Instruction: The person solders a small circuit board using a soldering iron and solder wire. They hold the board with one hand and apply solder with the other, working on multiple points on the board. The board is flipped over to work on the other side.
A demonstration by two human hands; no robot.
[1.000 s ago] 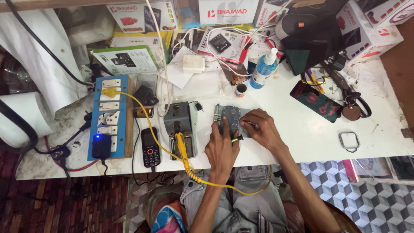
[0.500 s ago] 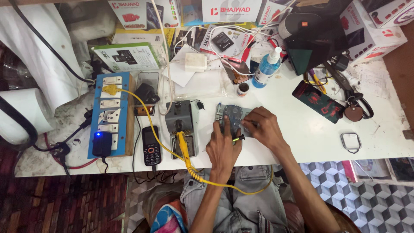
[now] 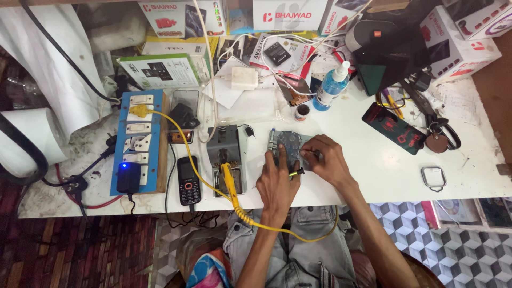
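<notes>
Circuit board (image 3: 288, 146): laid flat on the white worktop (image 3: 373, 176), just right of the grey soldering station (image 3: 226, 159).
Left hand (image 3: 276, 184): pressed on the board's near edge, fingers together.
Right hand (image 3: 326, 160): fingers clamped on a thin screwdriver (image 3: 296, 173) at the board's right side.

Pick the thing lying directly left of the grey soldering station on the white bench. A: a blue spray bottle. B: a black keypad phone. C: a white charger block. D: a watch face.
B: the black keypad phone lies flat just left of the grey soldering station, between it and the blue socket board.
</notes>
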